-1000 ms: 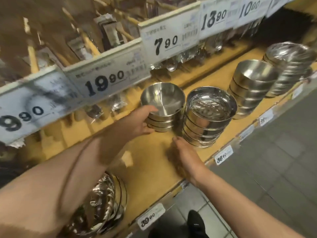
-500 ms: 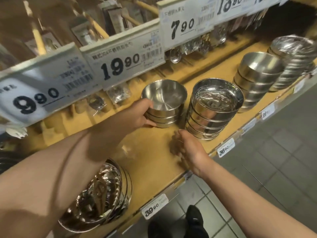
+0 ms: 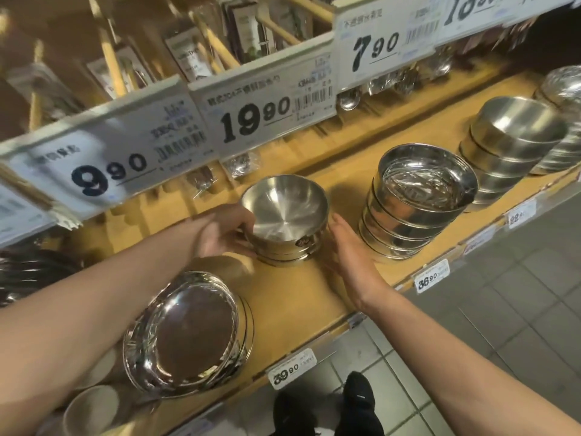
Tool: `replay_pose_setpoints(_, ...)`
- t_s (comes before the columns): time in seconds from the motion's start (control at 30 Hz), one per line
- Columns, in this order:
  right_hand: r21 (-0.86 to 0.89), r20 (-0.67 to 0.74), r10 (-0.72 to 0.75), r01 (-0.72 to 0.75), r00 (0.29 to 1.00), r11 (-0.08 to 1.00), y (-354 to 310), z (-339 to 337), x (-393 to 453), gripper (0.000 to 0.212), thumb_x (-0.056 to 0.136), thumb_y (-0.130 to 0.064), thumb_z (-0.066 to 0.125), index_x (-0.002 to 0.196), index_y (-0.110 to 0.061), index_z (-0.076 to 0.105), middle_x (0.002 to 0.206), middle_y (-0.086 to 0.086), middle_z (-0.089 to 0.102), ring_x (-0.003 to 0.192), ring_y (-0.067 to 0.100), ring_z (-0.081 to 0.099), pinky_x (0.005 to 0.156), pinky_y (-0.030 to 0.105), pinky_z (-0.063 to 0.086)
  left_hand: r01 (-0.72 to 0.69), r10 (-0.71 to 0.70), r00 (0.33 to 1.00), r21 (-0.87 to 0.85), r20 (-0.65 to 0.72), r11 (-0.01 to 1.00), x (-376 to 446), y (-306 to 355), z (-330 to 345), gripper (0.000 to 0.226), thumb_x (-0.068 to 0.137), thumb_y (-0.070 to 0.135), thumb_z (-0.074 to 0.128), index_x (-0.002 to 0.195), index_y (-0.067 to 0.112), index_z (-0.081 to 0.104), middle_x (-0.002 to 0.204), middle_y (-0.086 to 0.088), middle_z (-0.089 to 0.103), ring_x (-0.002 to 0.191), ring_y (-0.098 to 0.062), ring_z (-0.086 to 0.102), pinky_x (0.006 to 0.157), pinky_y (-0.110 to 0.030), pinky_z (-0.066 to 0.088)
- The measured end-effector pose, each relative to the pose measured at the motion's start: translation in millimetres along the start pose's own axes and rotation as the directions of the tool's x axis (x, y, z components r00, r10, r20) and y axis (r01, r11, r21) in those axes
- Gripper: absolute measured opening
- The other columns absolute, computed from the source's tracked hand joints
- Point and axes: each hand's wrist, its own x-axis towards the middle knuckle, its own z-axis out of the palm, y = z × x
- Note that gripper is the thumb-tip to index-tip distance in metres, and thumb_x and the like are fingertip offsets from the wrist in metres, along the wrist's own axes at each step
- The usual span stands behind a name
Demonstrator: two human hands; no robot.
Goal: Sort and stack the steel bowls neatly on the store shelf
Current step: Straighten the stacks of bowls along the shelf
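The left hand (image 3: 221, 231) grips the short stack of matte bowls (image 3: 284, 220) mid-shelf (image 3: 292, 297), between back rail and front edge, while the right hand (image 3: 352, 259), fingers straight, presses its other side; squaring it beside the taller stack (image 3: 418, 199) likely comes next.

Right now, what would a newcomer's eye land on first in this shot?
Probably the short stack of steel bowls at mid-shelf, flanked by both hands: the left hand grips its left side, the right hand lies flat by its right side. Next, the big white price tags hanging above it, and the taller shiny bowl stack just to the right.
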Motion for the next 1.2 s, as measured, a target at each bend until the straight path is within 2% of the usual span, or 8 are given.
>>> replay_pose_setpoints(0.1, 0.014, 0.044, -0.062, 0.061, 0.997, 0.998, -2, 6, -1, 0.063, 0.090, -0.065, 0.041, 0.148, -0.042, 0.046, 0.150, -0.016, 0.050, 0.141, 0.008, 0.043, 0.120, 0.050, 0.033, 0.007, -0.006, 1.000, 0.031, -0.014, 1.000, -5, -3, -1, 0.036, 0.080, -0.016, 0.038, 0.107, 0.005, 0.049, 0.084, -0.017, 0.061, 0.058, -0.029, 0.071, 0.072, -0.052, 0.062)
replay_pose_setpoints(0.37, 0.085, 0.006, 0.035, -0.035, 0.999, 0.996, 3, -2, -2, 0.031, 0.104, -0.047, 0.041, 0.128, -0.043, 0.061, 0.126, -0.018, 0.065, 0.117, 0.002, 0.058, 0.098, 0.033, 0.051, 0.011, -0.009, 0.995, -0.023, 0.094, 1.000, -25, 4, 17, 0.056, 0.078, 0.010, 0.060, 0.133, 0.007, 0.053, 0.130, -0.023, 0.058, 0.120, -0.040, 0.058, 0.092, -0.059, 0.054)
replay_pose_setpoints(0.53, 0.064, 0.006, 0.022, -0.022, 1.000, 0.998, 4, -14, -14, 0.032, 0.098, -0.052, 0.044, 0.118, -0.049, 0.068, 0.122, -0.023, 0.068, 0.114, -0.003, 0.061, 0.105, 0.041, 0.047, -0.046, 0.046, 0.998, -0.014, -0.050, 0.999, -52, 3, 39, 0.077, 0.066, 0.013, 0.093, 0.132, 0.006, 0.053, 0.133, -0.011, 0.053, 0.109, -0.013, 0.045, 0.083, -0.002, 0.034)
replay_pose_setpoints(0.7, 0.020, 0.052, 0.025, -0.026, 0.998, 0.999, 10, -32, -30, 0.064, 0.086, -0.062, 0.046, 0.144, -0.037, 0.053, 0.146, -0.015, 0.056, 0.136, 0.005, 0.049, 0.118, 0.047, 0.036, 0.105, -0.110, 0.993, -0.100, -0.046, 0.989, -55, 3, 70, 0.066, 0.087, 0.007, 0.048, 0.150, 0.014, 0.030, 0.154, -0.020, 0.035, 0.133, -0.045, 0.043, 0.104, -0.067, 0.040)
replay_pose_setpoints(0.87, 0.007, 0.110, 0.045, -0.046, 0.993, 0.999, 11, -45, -45, 0.065, 0.085, -0.060, 0.046, 0.145, -0.036, 0.051, 0.143, -0.011, 0.059, 0.135, 0.013, 0.051, 0.116, 0.049, 0.038, 0.227, -0.243, 0.960, -0.122, -0.140, 0.966, -67, -1, 95, 0.044, 0.087, 0.011, 0.046, 0.130, 0.013, 0.037, 0.109, -0.020, 0.053, 0.097, -0.042, 0.056, 0.091, -0.059, 0.048)
replay_pose_setpoints(0.97, -0.006, 0.161, 0.035, -0.034, 0.986, 0.999, 11, -55, -52, 0.048, 0.088, -0.055, 0.043, 0.132, -0.045, 0.060, 0.126, -0.016, 0.069, 0.122, 0.011, 0.061, 0.107, 0.045, 0.048, 0.224, -0.260, 0.943, -0.181, -0.207, 0.958, -71, -9, 110, 0.052, 0.085, 0.010, 0.046, 0.136, 0.012, 0.036, 0.125, -0.022, 0.048, 0.107, -0.046, 0.051, 0.099, -0.062, 0.043)
replay_pose_setpoints(1.1, 0.019, 0.216, 0.059, -0.065, 0.975, 0.998, 13, -68, -54, 0.054, 0.089, -0.051, 0.049, 0.139, -0.031, 0.056, 0.137, 0.000, 0.065, 0.130, 0.024, 0.058, 0.111, 0.049, 0.045, 0.045, -0.171, 0.937, -0.380, -0.305, 0.924, -93, -18, 130, 0.026, 0.084, 0.015, 0.051, 0.109, 0.011, 0.049, 0.118, -0.019, 0.053, 0.108, -0.042, 0.056, 0.099, -0.054, 0.044)
replay_pose_setpoints(1.2, -0.020, 0.223, 0.098, -0.096, 0.970, 0.995, 11, -75, -52, 0.058, 0.090, -0.051, 0.053, 0.143, -0.026, 0.052, 0.141, 0.006, 0.061, 0.125, 0.024, 0.059, 0.103, 0.044, 0.051, -0.129, -0.085, 0.913, -0.481, -0.399, 0.867, -106, -39, 144, 0.014, 0.088, 0.023, 0.053, 0.096, 0.014, 0.059, 0.100, -0.010, 0.066, 0.088, -0.027, 0.064, 0.071, -0.033, 0.055)
